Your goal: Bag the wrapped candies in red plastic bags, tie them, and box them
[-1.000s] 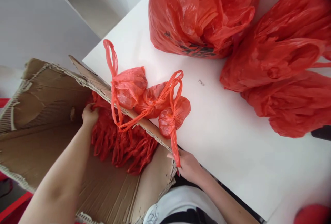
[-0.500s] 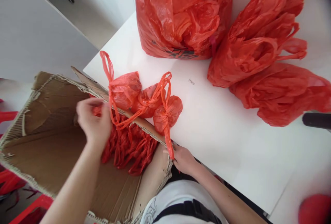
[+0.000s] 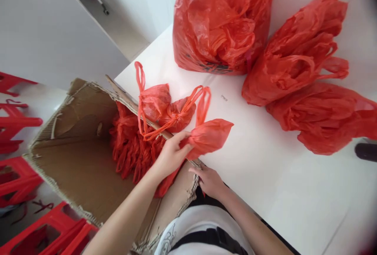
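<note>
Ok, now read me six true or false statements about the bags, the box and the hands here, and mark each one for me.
1. The left hand holds a small red bag. True.
2. The right hand holds a small red bag too. False: it grips the edge of the cardboard box.
3. Other small red bags lie on the white table, beside the box. True.
4. The box is closed. False: it is open, with red plastic bags inside.
5. Red stools show at the left of the picture. True.
6. The large bag with black print is inside the box. False: it sits on the table.
</note>
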Tool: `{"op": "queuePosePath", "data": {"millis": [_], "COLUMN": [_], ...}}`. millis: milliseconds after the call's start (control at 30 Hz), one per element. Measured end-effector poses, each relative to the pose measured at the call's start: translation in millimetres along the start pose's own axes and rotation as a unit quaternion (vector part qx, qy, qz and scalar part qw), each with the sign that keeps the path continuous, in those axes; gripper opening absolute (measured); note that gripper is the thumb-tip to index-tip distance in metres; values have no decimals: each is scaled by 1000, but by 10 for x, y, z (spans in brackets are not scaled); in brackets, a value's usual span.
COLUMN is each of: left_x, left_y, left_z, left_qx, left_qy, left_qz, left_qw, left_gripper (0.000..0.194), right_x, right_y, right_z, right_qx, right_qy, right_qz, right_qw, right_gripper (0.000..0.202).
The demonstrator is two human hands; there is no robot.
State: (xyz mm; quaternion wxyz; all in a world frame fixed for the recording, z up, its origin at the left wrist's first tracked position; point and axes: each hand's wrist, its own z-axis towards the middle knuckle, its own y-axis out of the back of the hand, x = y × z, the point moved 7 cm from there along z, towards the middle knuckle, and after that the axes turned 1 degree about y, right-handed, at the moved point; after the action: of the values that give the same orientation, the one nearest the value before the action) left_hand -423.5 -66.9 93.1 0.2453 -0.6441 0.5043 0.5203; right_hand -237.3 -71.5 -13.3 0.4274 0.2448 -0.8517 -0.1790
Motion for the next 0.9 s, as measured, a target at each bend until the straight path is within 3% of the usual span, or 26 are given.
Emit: {"op": "queuePosePath", "data": {"millis": [67, 167, 267, 333, 433, 567, 667, 733, 800, 900], "left_x": [3, 240, 724, 1122, 1685, 2295, 2622, 2723, 2683, 2289], "left_y": [388, 1092, 1629, 1833, 1907, 1900, 1986, 2081, 2145, 2140], "left_z": [-278, -670, -949, -1028, -890, -324, 77, 209, 219, 43], "left_qx": [-14, -71, -81, -86, -96, -166, -241, -290, -321, -353], "left_qy": [28, 77, 149, 198, 220, 209, 219, 225, 219, 184], "left_qz": [-108, -150, -118, -96, -91, -23, 22, 54, 80, 106], "left_qw": [994, 983, 978, 972, 966, 964, 945, 929, 918, 911], "left_gripper": [26, 29, 37, 41, 39, 33, 30, 33, 36, 43], "right_x": [-2, 7, 16, 11, -10, -61, -92, -99, -89, -59], "right_y": [-1, 3, 20, 20, 4, -34, -62, -73, -73, -61], "right_z": [-2, -10, -19, -20, -18, -23, -34, -41, -42, -39], "right_qx": [6, 17, 20, 25, 32, 31, 28, 27, 25, 20], "right_qy": [0, -3, -9, -15, -22, -30, -31, -31, -29, -32], "right_qz": [0, -9, -23, -27, -25, -29, -38, -43, -46, -42], "right_qw": [1000, 1000, 1000, 999, 999, 999, 998, 998, 998, 998], "right_gripper": [59, 60, 60, 61, 62, 63, 64, 64, 65, 66]}}
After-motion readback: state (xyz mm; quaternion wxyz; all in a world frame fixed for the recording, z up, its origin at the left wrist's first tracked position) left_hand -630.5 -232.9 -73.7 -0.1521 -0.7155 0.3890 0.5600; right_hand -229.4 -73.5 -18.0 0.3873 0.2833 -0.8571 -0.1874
